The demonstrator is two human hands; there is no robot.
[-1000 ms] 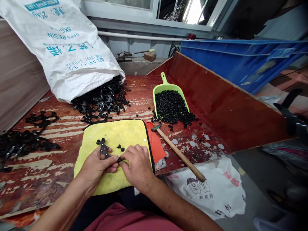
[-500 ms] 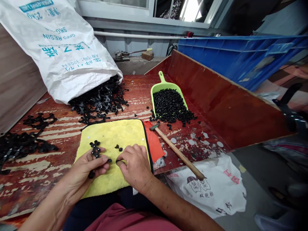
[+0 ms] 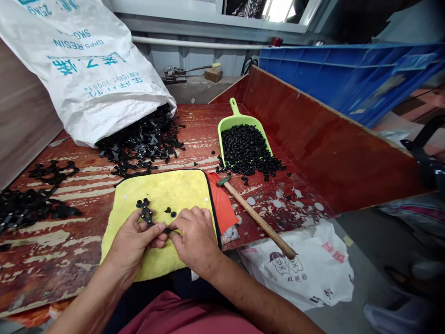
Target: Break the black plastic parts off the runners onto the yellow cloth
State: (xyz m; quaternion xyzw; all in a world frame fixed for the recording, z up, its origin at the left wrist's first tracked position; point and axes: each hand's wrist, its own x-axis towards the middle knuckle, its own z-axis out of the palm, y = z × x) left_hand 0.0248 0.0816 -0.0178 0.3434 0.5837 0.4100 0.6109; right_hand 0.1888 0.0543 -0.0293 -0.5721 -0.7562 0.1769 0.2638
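Observation:
My left hand (image 3: 139, 236) is closed on a black jointed linkage (image 3: 146, 214) with round knobs on its ends, which sticks up past the fingers. My right hand (image 3: 196, 236) pinches at a small black piece (image 3: 168, 230), largely covered by the fingertips, against the linkage's near end. Both hands meet over a yellow cloth (image 3: 156, 188) with a dark border. Just beyond the right fingers lie a small black plug (image 3: 173, 214) and another loose black piece (image 3: 168, 209).
A lime-green dustpan (image 3: 222, 125) heaped with small black plugs stands behind the cloth. A hammer (image 3: 257, 215) lies to its front. More black linkages (image 3: 139, 139) spill from a white sack (image 3: 114, 74); another pile (image 3: 34, 199) sits left. A red board (image 3: 313, 134) borders the right side.
My left hand has moved right with the linkage, bringing its end to the right fingertips. The right hand has stayed almost in place.

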